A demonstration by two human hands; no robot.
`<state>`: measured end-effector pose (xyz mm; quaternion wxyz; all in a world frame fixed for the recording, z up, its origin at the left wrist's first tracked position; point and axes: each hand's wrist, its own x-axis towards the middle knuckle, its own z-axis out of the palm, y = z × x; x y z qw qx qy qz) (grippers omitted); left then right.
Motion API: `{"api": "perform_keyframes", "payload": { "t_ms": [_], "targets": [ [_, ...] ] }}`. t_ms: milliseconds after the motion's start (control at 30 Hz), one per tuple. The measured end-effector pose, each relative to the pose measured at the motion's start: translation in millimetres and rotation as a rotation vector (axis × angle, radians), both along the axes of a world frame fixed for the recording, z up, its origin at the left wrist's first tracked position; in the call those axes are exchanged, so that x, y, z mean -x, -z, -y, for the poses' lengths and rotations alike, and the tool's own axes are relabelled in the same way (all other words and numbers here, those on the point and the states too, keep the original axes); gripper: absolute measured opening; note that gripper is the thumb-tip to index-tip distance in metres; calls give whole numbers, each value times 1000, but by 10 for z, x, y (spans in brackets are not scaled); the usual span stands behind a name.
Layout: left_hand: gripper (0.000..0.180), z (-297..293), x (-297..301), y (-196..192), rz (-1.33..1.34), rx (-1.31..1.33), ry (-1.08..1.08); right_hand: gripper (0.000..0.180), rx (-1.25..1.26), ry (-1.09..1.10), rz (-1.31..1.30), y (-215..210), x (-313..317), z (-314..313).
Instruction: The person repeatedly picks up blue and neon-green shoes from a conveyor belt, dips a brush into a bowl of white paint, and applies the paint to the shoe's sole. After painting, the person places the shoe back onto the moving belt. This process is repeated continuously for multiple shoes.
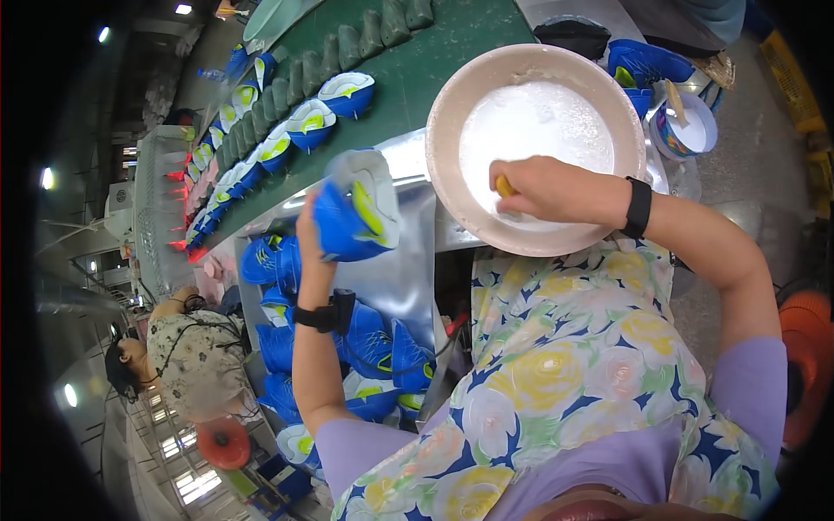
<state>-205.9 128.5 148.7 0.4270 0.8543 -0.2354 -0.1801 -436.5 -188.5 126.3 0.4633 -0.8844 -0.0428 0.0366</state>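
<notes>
Left hand clamped round blue shoe, raised beside pink basin. Right hand closed on yellow-handled brush dipped in white paste. Overloaded bristles risk drips on upper.

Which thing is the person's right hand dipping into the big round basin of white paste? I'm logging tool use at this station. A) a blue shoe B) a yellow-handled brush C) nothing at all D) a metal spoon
B: the right hand grips a yellow-handled brush over the white paste in the basin, while the left hand holds up the blue shoe.
</notes>
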Motion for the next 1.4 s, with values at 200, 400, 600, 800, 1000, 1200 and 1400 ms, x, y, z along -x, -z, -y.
{"api": "perform_keyframes", "payload": {
  "t_ms": [200,400,600,800,1000,1200,1400],
  "targets": [
    [45,-79,-21,-138,-393,219,103,19,64,145,211,-213,242,500],
    [46,706,355,-217,-716,291,144,23,-121,305,612,-526,237,814],
    [46,1055,487,-160,-609,308,254,25,-50,365,573,-570,252,796],
    [42,903,537,162,-15,305,262,36,-186,604,529,-514,330,683],
    [36,1348,920,-21,63,713,241,41,-444,722,373,-277,329,485],
    [47,1524,881,-225,1123,329,440,40,-646,652,277,-367,379,354],
    [41,1370,709,-94,232,389,223,31,-458,634,537,-288,430,588]
  ]
}}
